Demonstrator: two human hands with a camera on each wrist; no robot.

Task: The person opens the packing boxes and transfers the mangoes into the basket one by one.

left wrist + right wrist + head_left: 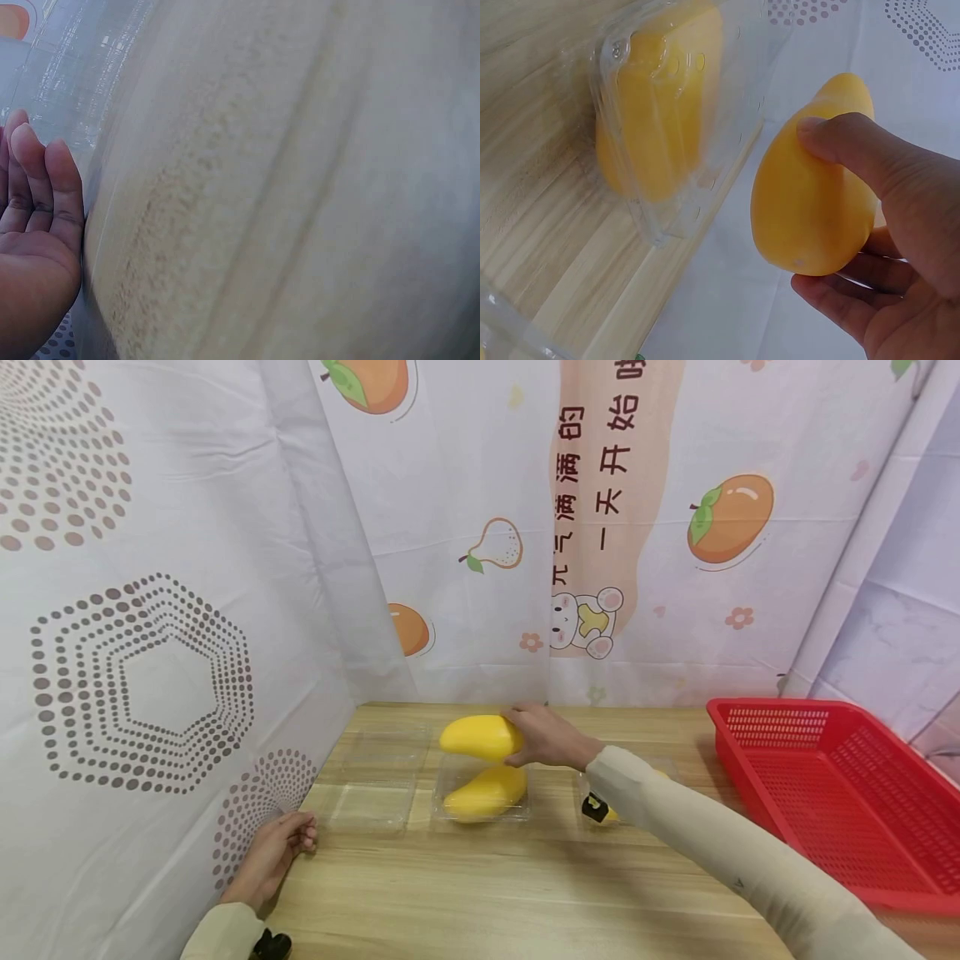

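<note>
Yellow mango [480,737] hung above the middle clear container [459,770], and from afar I saw the right hand [551,737] pinching it. The left hand [273,854], loosely curled, was near the table's [450,893] left edge.

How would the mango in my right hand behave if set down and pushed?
The mango would probably rock or roll, given its rounded body. It may be slippery, since its skin looks smooth. It seems stiff: your right hand makes no visible dent.
</note>
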